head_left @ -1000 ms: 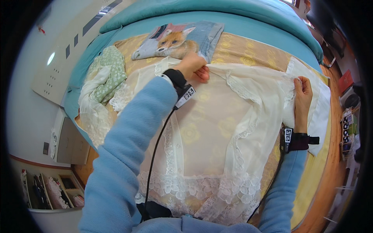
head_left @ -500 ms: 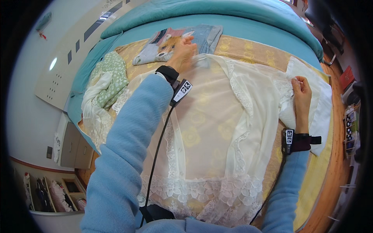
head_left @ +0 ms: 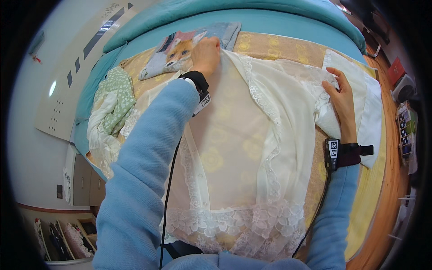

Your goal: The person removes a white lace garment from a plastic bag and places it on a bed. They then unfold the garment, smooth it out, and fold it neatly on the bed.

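A sheer cream blouse (head_left: 220, 135) with lace trim lies spread over a tan and yellow patterned cover, its lace hem towards me. At the blouse's far neck edge, my left hand (head_left: 206, 57) is closed on the fabric; its fingertips are partly hidden. My right hand (head_left: 343, 96) is at the lacy sleeve end on the right, thumb and forefinger apart, touching or just over the cloth. Just beyond my left hand lies a folded garment (head_left: 180, 53) with an animal-face print and denim-blue parts.
A green patterned garment (head_left: 115, 90) and a cream lace one (head_left: 101, 123) lie bunched at the left. White cloth (head_left: 366, 108) lies under my right wrist. Rolled teal bedding (head_left: 234, 11) runs along the far side. An open drawer (head_left: 60, 238) of clothes stands lower left. Cables trail from both wrists.
My left hand has closed on the blouse's neck edge, moving slightly left and nearer the fabric. My right thumb and forefinger have spread apart at the sleeve end. The whole view has shifted a little.
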Available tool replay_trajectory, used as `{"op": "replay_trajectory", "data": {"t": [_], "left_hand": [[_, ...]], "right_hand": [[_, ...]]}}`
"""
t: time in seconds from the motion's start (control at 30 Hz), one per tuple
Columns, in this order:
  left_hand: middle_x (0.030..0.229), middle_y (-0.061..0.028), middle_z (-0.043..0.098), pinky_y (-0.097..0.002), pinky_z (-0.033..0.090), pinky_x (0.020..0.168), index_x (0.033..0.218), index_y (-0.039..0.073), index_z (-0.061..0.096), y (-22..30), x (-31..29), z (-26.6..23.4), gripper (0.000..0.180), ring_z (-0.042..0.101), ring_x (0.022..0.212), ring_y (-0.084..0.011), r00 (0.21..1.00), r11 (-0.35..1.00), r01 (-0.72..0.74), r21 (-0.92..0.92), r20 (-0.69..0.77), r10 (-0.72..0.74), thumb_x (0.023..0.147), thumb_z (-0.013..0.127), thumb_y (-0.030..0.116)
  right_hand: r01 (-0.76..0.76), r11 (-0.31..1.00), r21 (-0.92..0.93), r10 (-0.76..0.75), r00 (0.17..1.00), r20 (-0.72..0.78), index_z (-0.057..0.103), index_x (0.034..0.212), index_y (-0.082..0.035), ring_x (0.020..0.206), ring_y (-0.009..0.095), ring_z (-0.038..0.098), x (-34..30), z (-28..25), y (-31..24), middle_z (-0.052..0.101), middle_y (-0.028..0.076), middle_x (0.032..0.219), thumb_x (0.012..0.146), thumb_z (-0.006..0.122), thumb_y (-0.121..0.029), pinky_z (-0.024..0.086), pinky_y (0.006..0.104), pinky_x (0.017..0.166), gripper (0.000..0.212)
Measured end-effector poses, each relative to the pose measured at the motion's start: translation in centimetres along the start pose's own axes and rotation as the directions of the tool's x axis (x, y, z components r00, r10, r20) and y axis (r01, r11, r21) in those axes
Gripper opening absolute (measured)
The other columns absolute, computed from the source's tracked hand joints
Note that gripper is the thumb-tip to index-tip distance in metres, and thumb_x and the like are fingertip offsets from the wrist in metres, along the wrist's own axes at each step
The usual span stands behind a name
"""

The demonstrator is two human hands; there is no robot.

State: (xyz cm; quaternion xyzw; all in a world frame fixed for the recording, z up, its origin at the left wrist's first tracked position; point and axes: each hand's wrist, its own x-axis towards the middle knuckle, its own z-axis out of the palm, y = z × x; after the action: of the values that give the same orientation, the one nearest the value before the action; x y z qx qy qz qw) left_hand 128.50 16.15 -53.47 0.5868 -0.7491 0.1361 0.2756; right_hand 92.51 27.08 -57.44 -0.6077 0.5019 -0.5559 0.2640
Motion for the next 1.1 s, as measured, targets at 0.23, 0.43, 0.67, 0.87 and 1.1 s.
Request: {"op": "replay_trajectory", "data": {"t": [0.23, 0.43, 0.67, 0.87, 1.1], "left_hand": [[0.076, -0.018, 0.067, -0.0335, 0.049, 0.051, 0.083, -0.003, 0.061, 2.2, -1.9, -0.9, 0.032, 0.064, 0.059, -0.0241, 0.639, 0.646, 0.698, -0.308, 0.674, -0.37, 0.086, 0.061, 0.029], [0.071, -0.0115, 0.064, -0.0259, 0.045, 0.043, 0.079, -0.002, 0.06, 4.3, -2.8, -0.8, 0.022, 0.058, 0.051, -0.0139, 0.583, 0.215, 0.812, -0.542, 0.754, -0.303, 0.088, 0.058, 0.018], [0.076, -0.0083, 0.062, -0.0301, 0.049, 0.049, 0.082, 0.002, 0.059, 3.2, -0.2, 1.8, 0.013, 0.06, 0.059, -0.0178, 0.758, 0.284, 0.617, -0.734, 0.457, -0.466, 0.089, 0.058, 0.013], [0.078, -0.0115, 0.059, -0.0326, 0.049, 0.048, 0.094, -0.002, 0.054, 1.6, -0.8, 3.5, 0.018, 0.059, 0.06, -0.0207, 0.739, 0.316, 0.636, -0.704, 0.437, -0.513, 0.088, 0.056, 0.016], [0.086, -0.0097, 0.061, -0.0271, 0.054, 0.062, 0.097, 0.0, 0.055, 3.0, -2.5, 0.5, 0.026, 0.062, 0.074, -0.0163, 0.549, 0.016, 0.83, -0.557, 0.813, -0.191, 0.093, 0.057, 0.026]], "right_hand": [[-0.031, 0.999, -0.019, 0.029, 0.995, -0.097, 0.062, 0.109, -0.004, 0.076, 0.005, 0.047, 0.2, -0.4, 0.4, 0.059, 0.0, 0.097, 0.083, 0.063, -0.01, 0.039, 0.0176, 0.07, 0.027], [0.001, 1.0, 0.005, -0.001, 0.998, -0.058, 0.062, 0.113, -0.004, 0.072, 0.002, 0.045, 0.4, -0.2, 0.7, 0.059, -0.004, 0.094, 0.083, 0.065, -0.009, 0.038, 0.0169, 0.066, 0.031], [0.047, 0.996, -0.07, -0.055, 0.992, -0.118, 0.065, 0.106, -0.004, 0.066, 0.005, 0.045, 0.3, -0.3, 0.9, 0.061, -0.002, 0.082, 0.083, 0.062, -0.009, 0.039, 0.0191, 0.062, 0.023], [0.059, 0.986, -0.155, -0.099, 0.96, -0.263, 0.068, 0.101, -0.005, 0.064, 0.003, 0.041, 0.6, -0.2, 1.8, 0.051, -0.007, 0.071, 0.086, 0.062, -0.009, 0.034, 0.018, 0.057, 0.017], [-0.031, 0.971, -0.236, -0.037, 0.959, -0.28, 0.067, 0.102, -0.006, 0.06, 0.007, 0.044, 0.8, -0.3, 1.8, 0.051, -0.002, 0.064, 0.082, 0.067, -0.019, 0.038, 0.022, 0.056, 0.023]]}}
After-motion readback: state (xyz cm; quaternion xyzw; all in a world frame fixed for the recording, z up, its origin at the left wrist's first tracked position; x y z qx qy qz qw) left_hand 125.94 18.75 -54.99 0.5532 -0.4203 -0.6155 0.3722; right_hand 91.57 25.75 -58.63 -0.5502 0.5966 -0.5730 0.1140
